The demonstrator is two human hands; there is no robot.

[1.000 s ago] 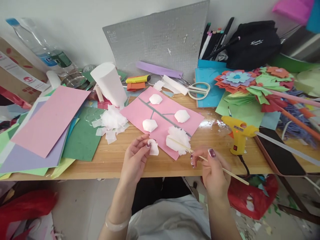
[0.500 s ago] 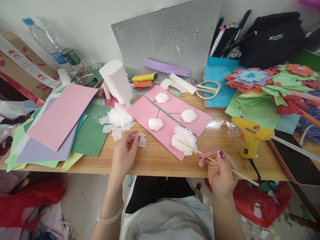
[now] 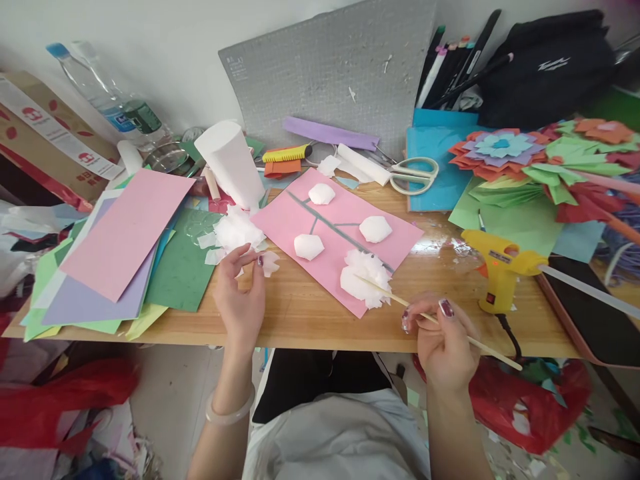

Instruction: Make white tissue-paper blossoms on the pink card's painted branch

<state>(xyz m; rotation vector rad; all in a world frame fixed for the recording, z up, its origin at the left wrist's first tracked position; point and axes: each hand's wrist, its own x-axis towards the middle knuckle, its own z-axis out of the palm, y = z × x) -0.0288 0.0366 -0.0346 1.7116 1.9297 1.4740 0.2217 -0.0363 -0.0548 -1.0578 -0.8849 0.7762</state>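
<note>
We count one pink sheet point(image 3: 350, 201), three smooth white pads point(image 3: 375, 229) and one ruffled white puff point(image 3: 369, 265) (nearest our right grip point(image 3: 447, 347)), all beyond and between our left grip point(image 3: 241, 293), pinching thin white paper point(image 3: 271, 265), and our right, holding one pale stick point(image 3: 398, 298).

Grey cutting mat point(image 3: 325, 73) leans on wall point(image 3: 165, 40) at back of worktop point(image 3: 310, 320). To right, markers point(image 3: 453, 67) stand beside black pouch point(image 3: 545, 83) with white lettering. Scissors point(image 3: 410, 175) lie partly over blue sheet point(image 3: 425, 143). Layered paper flower point(image 3: 501, 143) is near. Dark phone point(image 3: 595, 310) lies far right. At left, two plastic bottles point(image 3: 120, 120) stand beside brown package point(image 3: 65, 107).
</note>
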